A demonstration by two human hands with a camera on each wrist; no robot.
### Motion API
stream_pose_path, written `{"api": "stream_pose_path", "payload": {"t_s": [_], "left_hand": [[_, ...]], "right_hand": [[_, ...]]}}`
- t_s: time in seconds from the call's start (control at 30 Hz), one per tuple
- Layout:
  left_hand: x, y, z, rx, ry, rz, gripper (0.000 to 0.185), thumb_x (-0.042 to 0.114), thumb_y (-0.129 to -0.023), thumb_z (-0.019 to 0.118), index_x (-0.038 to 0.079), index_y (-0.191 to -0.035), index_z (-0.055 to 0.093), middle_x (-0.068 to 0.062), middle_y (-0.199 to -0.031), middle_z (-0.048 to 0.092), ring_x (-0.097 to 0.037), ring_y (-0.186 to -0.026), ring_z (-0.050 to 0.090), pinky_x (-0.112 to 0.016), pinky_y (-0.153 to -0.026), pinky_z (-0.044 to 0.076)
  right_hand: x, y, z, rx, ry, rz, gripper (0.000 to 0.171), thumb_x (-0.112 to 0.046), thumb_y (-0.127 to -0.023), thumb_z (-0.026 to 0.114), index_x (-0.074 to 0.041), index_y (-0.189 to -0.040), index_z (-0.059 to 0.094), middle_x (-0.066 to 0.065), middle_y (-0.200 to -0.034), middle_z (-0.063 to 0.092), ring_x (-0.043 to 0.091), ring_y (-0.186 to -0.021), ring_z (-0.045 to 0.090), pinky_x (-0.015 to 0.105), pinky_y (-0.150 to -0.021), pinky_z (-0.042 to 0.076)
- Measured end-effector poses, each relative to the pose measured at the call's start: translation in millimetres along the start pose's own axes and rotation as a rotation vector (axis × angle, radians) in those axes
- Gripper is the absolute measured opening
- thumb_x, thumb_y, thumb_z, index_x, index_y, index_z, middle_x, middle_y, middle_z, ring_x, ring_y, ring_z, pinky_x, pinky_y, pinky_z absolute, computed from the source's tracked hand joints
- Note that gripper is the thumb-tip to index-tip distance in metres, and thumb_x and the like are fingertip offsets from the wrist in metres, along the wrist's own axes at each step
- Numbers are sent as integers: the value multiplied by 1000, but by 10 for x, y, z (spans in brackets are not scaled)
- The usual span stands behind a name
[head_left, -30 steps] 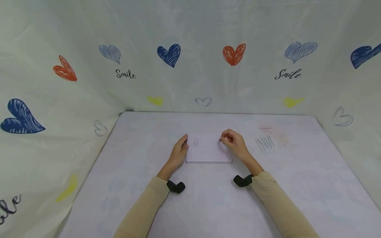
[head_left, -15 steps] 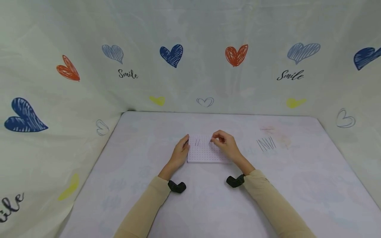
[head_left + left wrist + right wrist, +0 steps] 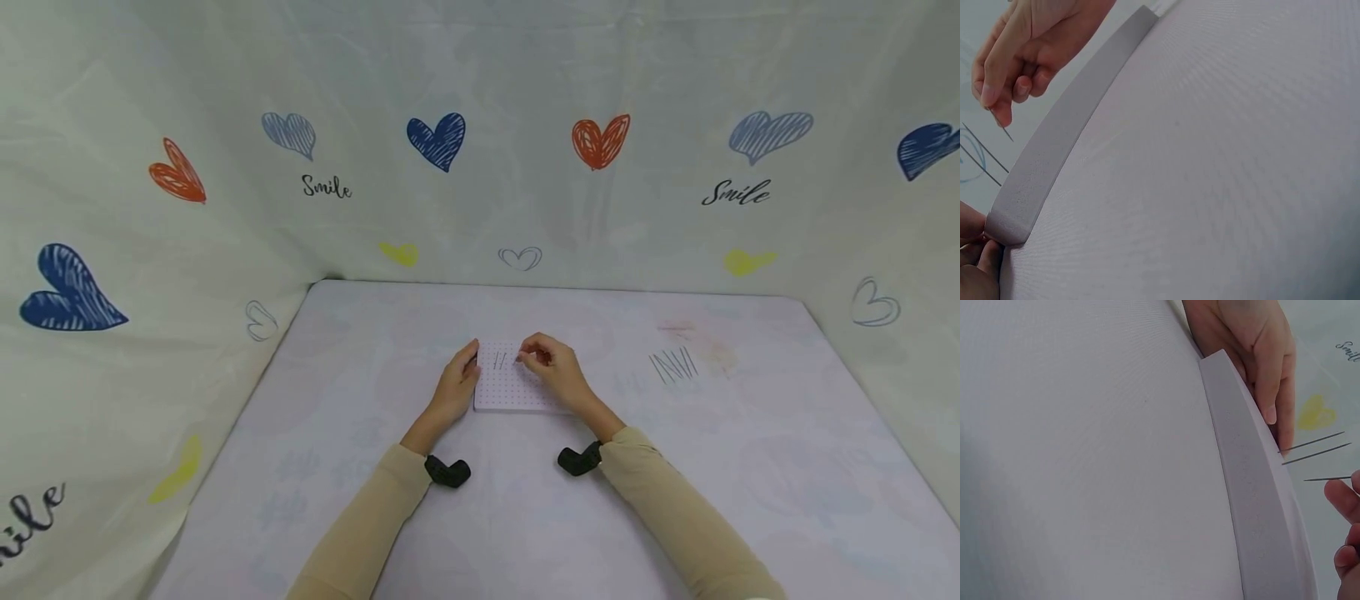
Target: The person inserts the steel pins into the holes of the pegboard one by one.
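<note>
A pale board (image 3: 517,398) with a grid of small dots lies on the table. My left hand (image 3: 455,387) grips its left edge, the fingertips (image 3: 990,257) at a corner in the left wrist view. Two thin dark needles (image 3: 499,361) stand up from the board's upper left part. Over the board, to the right of them, my right hand (image 3: 553,371) pinches another needle (image 3: 1325,479) between thumb and finger. The right wrist view shows that needle's point a little above the board's surface, apart from it. The right forearm covers part of the board's right side.
Several dark needles (image 3: 672,364) lie side by side on the table (image 3: 750,467) to the right of the board. Faint reddish marks (image 3: 678,327) show just behind them. A pale cloth (image 3: 480,208) printed with hearts hangs behind the table and on its sides.
My right hand has moved left across the board with its needle, closer to the two standing needles. The left hand keeps its hold on the board; the head view has shifted slightly.
</note>
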State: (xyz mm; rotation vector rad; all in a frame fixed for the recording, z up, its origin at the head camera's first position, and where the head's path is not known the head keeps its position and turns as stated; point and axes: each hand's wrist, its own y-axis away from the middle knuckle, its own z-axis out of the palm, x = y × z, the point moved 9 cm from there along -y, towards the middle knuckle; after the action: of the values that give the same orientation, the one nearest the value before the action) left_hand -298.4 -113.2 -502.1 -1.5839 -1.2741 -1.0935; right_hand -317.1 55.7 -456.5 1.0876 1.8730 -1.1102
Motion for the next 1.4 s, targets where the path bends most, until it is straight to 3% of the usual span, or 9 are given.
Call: {"api": "stream_pose_path", "payload": {"t_s": [0.53,0.87,1.1,1.4], "left_hand": [[8,-15,7,4,-1,-17,50,0,-106,39,-6,-154,25,-21,-160,25,-30,-145,29,-35,-118,28],[50,-3,9,-7,19,24,50,-2,-105,39,-9,-153,24,-25,-159,24,-34,-145,28,-40,-118,28],[16,-9,4,-12,6,1,51,-1,-106,39,-7,-154,23,-22,-160,23,-30,-146,29,-35,-118,29],[26,4,-3,-8,8,15,51,-2,-105,38,-9,-153,23,-23,-160,22,-33,-146,27,-38,-118,28]], "right_hand": [[3,20,111,4,92,-19,4,-8,-95,68,-4,-96,68,5,-88,62,17,-73,45,25,-62,36],[-17,26,151,-13,135,-39,5,-8,-95,68,-4,-98,69,2,-82,58,17,-75,45,27,-63,37],[-12,7,206,-41,200,-41,4,-8,-96,67,-5,-98,68,0,-77,51,16,-74,44,27,-62,37],[-15,31,171,-33,164,-37,6,-10,-95,68,-4,-97,68,1,-80,57,16,-74,47,27,-64,40]]}}
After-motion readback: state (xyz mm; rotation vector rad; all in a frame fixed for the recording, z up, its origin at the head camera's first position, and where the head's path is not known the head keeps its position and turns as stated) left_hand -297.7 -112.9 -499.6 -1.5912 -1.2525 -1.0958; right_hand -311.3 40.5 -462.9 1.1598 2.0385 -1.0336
